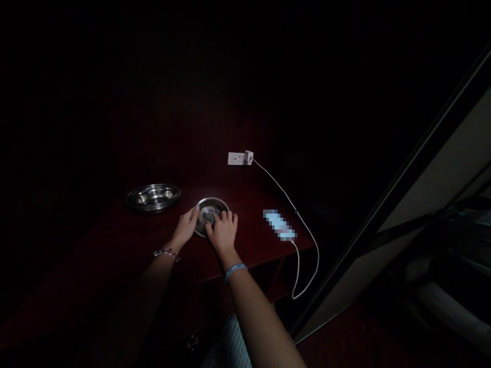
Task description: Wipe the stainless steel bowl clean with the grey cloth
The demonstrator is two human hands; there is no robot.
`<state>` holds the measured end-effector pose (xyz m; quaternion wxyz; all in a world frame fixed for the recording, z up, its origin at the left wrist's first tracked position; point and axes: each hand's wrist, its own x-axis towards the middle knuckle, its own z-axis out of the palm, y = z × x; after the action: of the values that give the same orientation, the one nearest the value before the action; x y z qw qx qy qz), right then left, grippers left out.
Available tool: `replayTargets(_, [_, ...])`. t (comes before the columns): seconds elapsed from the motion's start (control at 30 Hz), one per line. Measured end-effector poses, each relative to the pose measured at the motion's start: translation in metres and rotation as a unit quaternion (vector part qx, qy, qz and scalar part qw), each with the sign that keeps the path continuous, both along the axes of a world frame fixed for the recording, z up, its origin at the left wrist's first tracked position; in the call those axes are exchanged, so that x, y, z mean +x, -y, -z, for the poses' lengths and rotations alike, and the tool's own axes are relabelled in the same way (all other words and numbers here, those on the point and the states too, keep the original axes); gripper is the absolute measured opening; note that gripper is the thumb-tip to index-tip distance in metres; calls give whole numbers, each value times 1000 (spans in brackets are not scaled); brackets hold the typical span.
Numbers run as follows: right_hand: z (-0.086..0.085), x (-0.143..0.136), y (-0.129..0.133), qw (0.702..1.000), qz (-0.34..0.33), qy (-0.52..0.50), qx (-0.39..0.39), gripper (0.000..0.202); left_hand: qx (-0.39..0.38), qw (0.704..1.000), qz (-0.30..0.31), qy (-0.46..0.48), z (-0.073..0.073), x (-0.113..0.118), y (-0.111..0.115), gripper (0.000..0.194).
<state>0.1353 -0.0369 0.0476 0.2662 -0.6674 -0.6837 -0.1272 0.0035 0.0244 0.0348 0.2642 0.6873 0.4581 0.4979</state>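
Observation:
A round, shiny metal plate (212,200) with a raised rim rests on the dark red table, in front of me. Its left edge is gripped by my left hand (184,228), thumb on the rim. My right hand (223,230) reaches over the near right side, its fingers bent down inside the plate. Under those fingertips lies a small grey-green patch (209,217); I cannot make out whether it is a cloth or a reflection. To the left sits a stack of wider metal plates (153,198), apart from both hands.
A phone (280,225) with a blurred screen lies near the table's right edge. Its white cable (318,255) hangs past that edge and rises to a charger in the wall socket (235,159). The red tabletop (247,245) ends close to my forearms. A pale panel (387,245) slants at right.

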Motion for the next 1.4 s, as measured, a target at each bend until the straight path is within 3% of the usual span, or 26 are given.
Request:
replayTargets(0.33, [0, 2, -1, 996, -84, 36, -9, 47, -2, 1000, 5, 9, -1, 1, 1, 73])
replayTargets(1.4, [1, 2, -4, 997, -74, 3, -1, 46, 8, 1000, 2, 3, 1, 0, 0, 70])
